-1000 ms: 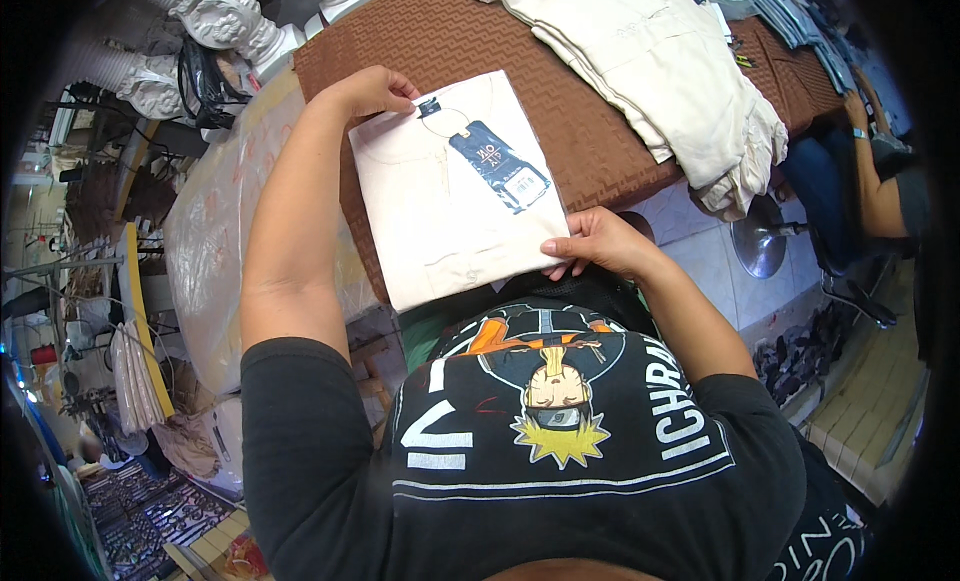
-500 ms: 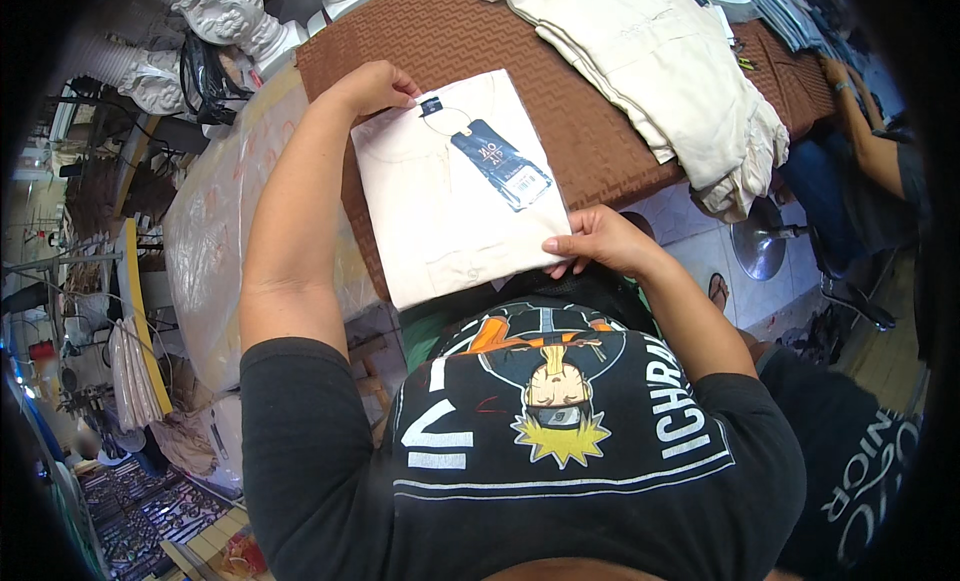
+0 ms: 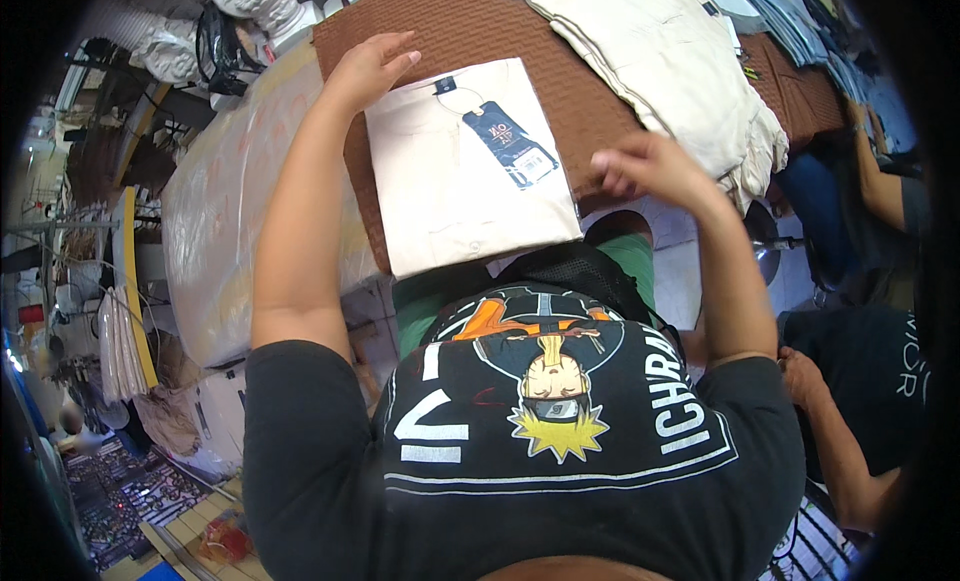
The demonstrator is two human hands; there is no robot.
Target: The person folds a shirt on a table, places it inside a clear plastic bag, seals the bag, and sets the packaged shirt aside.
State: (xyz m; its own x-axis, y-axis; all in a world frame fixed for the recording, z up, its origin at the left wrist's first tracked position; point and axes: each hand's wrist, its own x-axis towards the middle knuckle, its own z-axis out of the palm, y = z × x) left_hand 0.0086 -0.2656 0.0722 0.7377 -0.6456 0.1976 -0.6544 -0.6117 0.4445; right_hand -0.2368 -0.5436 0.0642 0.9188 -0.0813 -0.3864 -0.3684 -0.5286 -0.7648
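Observation:
A neatly folded cream garment (image 3: 425, 196) lies at the near edge of the brown cloth-covered table (image 3: 440, 36), its lower end over my lap. It bears a small dark neck label (image 3: 445, 85) and a navy hang tag (image 3: 510, 146) on a thin loop. My left hand (image 3: 375, 71) is just above the garment's far left corner, fingers stretched out and holding nothing. Off the garment's right side, my right hand (image 3: 650, 171) is raised, slightly blurred, its fingers loosely bent and apart with nothing visible in them.
Loose cream garments (image 3: 660, 71) are heaped at the table's right, near blue folded clothes (image 3: 790, 26). A plastic-wrapped bale (image 3: 250, 201) adjoins the table's left side. White ornate pedestals (image 3: 255, 6) stand far left. Another person's arm (image 3: 878, 176) and another's forearm (image 3: 840, 446) are at right.
Both hands have let go of the folded garment. My right hand has risen away to the right, and my left has lifted slightly upward. Another person's forearm has come into view at lower right.

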